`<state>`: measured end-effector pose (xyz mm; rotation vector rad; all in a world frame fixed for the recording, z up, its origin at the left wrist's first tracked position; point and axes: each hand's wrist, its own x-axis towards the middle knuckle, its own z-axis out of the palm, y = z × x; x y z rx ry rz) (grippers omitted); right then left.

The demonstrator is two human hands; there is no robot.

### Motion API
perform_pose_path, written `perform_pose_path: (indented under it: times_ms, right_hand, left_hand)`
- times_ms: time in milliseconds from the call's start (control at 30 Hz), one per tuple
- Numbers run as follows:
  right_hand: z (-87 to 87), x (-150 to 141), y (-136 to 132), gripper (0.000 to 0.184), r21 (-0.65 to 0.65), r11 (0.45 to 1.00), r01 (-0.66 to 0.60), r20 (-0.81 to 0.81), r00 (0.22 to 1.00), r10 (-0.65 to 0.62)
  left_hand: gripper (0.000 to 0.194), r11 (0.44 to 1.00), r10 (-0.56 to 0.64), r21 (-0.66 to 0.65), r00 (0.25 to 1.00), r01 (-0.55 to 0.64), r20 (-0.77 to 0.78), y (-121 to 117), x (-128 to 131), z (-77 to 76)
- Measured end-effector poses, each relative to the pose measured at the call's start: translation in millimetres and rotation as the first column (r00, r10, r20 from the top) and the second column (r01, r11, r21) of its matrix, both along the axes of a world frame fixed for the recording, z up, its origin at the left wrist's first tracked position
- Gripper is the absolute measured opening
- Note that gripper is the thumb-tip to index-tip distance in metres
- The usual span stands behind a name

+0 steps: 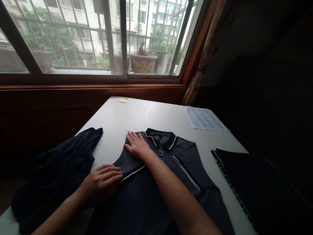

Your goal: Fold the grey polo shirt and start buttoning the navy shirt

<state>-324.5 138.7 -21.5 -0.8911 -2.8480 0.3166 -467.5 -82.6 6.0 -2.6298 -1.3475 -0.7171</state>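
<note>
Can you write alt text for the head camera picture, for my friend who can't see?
A right hand lies flat on the shoulder of a dark, white-trimmed polo shirt on a white table, and a left hand is at its sleeve edge. Dark cloth lies to the left, papers farther back, and a barred window is beyond.

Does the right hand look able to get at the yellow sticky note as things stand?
Probably yes. Only bare white tabletop shows between the right hand and the yellow sticky note, though the hand lies on the polo shirt.
</note>
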Motion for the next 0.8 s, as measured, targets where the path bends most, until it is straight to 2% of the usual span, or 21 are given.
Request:
perform_pose_path:
  times_ms: [133, 267, 400, 567, 800]
  right_hand:
    - [0.0, 0.4, -0.1, 0.070, 0.005, 1.000, 0.001, -0.002, 1.000, -0.001]
    - [0.6, 0.5, 0.0, 0.069, 0.011, 1.000, -0.003, -0.003, 1.000, 0.003]
    - [0.5, 0.2, 4.2, 0.067, 0.013, 1.000, -0.002, 0.001, 1.000, 0.002]
    - [0.2, -0.7, 16.0, 0.061, 0.007, 1.000, 0.012, 0.012, 1.000, -0.012]
    - [0.3, -6.2, 34.4, 0.060, -0.021, 0.998, 0.063, 0.028, 0.998, -0.063]
  left_hand:
    - [0.045, 0.999, 0.036, 0.005, 0.996, -0.035, -0.081, 7.4, -4.3, -7.3]
    - [0.055, 0.994, 0.083, -0.056, 0.987, -0.091, -0.134, 12.9, -9.5, -17.6]
    - [0.056, 0.990, 0.089, -0.098, 0.986, -0.103, -0.139, 13.8, -12.9, -23.9]
    - [0.056, 0.986, 0.090, -0.121, 0.980, -0.112, -0.175, 13.9, -14.1, -25.5]
    - [0.058, 0.989, 0.083, -0.111, 0.986, -0.100, -0.144, 13.9, -12.9, -23.1]
